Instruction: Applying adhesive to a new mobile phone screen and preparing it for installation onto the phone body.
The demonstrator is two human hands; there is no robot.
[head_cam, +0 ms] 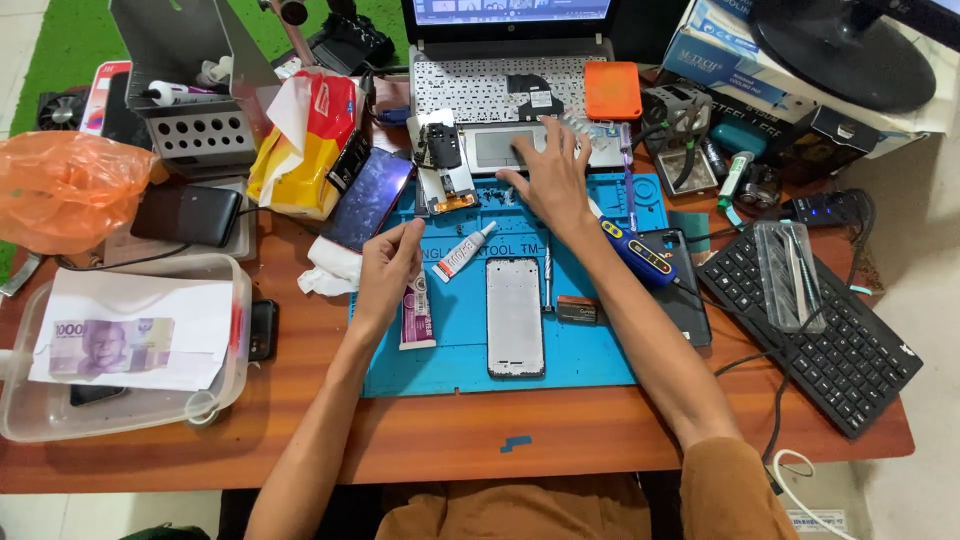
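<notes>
Blue silicone repair mat is serving as the landmark. Left hand is sitting over the mat's left edge, fingers curled narrow, thumb and forefinger pinched together at the top; cannot tell if anything tiny is between them. Purple-and-white tube is lying on the mat just under and right of that hand, long axis running near to far; touching or not, cannot tell. White glue tube is lying just right of the left hand's fingertips, long axis slanting up toward the mat's far right, nozzle end far. Left hand is clearly the nearer one to both tubes. Phone frame is lying at mat centre, long axis near to far, between the two forearms. Right hand is reaching past the mat's far edge, fingers spread wide, resting on the laptop touchpad, holding nothing. Electric screwdriver is lying on the mat's right side, beside the right forearm.
</notes>
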